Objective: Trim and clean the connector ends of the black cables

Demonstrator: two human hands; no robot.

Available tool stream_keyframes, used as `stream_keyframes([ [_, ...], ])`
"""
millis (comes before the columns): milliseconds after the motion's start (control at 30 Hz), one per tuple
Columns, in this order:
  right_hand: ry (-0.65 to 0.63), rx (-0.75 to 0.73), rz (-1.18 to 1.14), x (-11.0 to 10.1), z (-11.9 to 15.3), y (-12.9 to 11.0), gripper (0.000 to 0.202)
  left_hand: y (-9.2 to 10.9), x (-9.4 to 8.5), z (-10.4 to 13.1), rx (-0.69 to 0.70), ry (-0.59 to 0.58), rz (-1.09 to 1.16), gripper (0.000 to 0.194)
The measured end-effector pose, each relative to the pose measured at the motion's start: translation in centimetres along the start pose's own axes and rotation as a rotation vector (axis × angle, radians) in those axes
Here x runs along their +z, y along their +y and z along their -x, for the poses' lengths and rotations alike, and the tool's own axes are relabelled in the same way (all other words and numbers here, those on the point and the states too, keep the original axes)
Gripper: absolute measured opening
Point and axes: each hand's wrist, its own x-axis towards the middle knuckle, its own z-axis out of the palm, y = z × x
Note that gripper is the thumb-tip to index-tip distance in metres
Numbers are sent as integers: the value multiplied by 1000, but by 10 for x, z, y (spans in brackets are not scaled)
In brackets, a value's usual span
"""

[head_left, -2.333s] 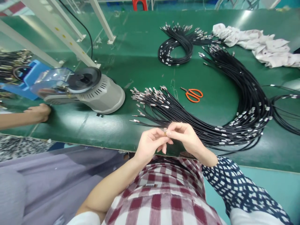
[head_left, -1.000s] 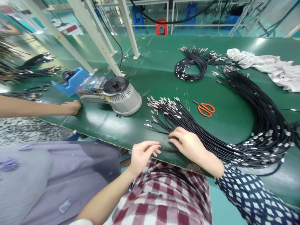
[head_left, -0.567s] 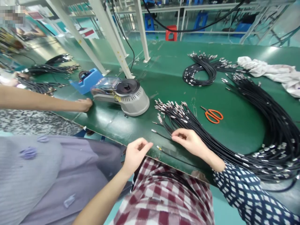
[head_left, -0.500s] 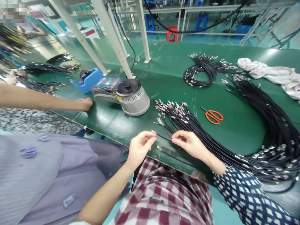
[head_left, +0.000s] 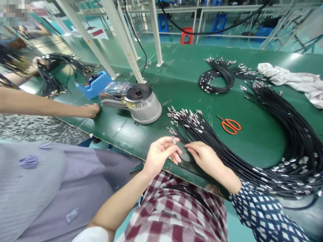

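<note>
Nearest to the wearer, a red-and-white plaid apron (head_left: 176, 211) sits below the front edge of the green tabletop (head_left: 181, 89); a dark patterned sleeve (head_left: 262, 208) covers the right forearm. Beside the wearer, on the left, is another person's grey-purple garment (head_left: 83, 185).

The left hand (head_left: 158, 156) is raised over the tabletop edge. Its thumb and index finger grasp a small metal connector (head_left: 174, 139) at the fingertips; the remaining fingers are loosely curled. A second connector, yellow-marked, shows partly beneath this hand. The right hand (head_left: 208, 161) is just to the right, against the near side of a black cable bundle (head_left: 214, 144). Its fingers are bent toward a thin cable; from where I stand, I cannot tell whether they grip it.

The bundle has its silvery ends at left, sweeps right and bends back away from the wearer. Within this bend lie orange-handled scissors (head_left: 230, 125), blades directed to the far left. Left of the bundle stands a grey tape machine (head_left: 146, 109); a co-worker's hand (head_left: 92, 110) rests just left of it. Behind the machine is a blue tape holder (head_left: 97, 86).

Farther back are a looped cable bundle (head_left: 202, 82) and a crumpled white cloth (head_left: 290, 79). Beyond the tabletop stands a red stool (head_left: 186, 35).
</note>
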Motion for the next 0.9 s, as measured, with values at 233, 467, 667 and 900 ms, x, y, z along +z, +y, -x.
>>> stream_keyframes([
  [233,64,101,-525,-3,-10,-37,15,1,4,7,-11,-59,-27,39],
  [467,6,206,-885,0,-9,-44,22,-4,3,11,-68,-111,10,41],
  [667,44,256,-953,4,-6,-35,14,-12,4,11,-101,-140,38,36],
  [900,-101,507,-1189,18,-2,-25,11,-13,7,9,-185,-169,76,35],
])
